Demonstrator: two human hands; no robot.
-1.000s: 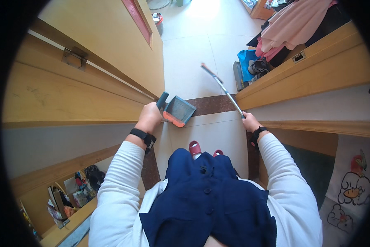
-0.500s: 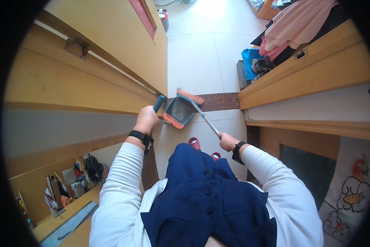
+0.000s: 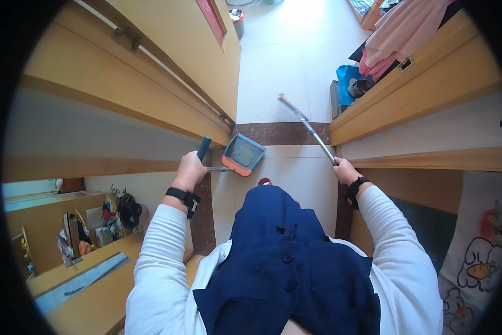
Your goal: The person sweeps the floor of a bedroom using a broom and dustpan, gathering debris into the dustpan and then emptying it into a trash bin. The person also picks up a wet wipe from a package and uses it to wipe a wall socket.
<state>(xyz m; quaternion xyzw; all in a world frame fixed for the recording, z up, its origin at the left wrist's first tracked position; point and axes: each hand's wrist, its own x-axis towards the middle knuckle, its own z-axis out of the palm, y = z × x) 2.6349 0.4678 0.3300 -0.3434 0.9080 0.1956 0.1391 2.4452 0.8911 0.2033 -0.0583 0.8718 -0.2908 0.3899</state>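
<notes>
My left hand (image 3: pixel 190 170) is closed round the dark grip of a long-handled dustpan (image 3: pixel 245 152). The pan is grey-blue with an orange back edge and lies on the tiles just short of the dark door sill, its mouth facing away from me. My right hand (image 3: pixel 346 171) is wrapped round the silvery pole of a broom (image 3: pixel 318 137). Its pole slants away to the left across the sill. The broom head is blurred and sits over the pale floor past the sill, apart from the dustpan.
A wooden door (image 3: pixel 209 61) stands open at the left, with a door frame (image 3: pixel 424 84) at the right. Beyond the sill (image 3: pixel 279 133) are a blue bag (image 3: pixel 347 78) with shoes and hanging pink cloth (image 3: pixel 407 28). A small bin (image 3: pixel 237 23) stands farther off. A cluttered shelf (image 3: pixel 94 268) is at lower left.
The broom has swung away from the dustpan, to the right and farther out beyond the sill. My right hand has moved right and up with it. The dustpan stays nearly in place.
</notes>
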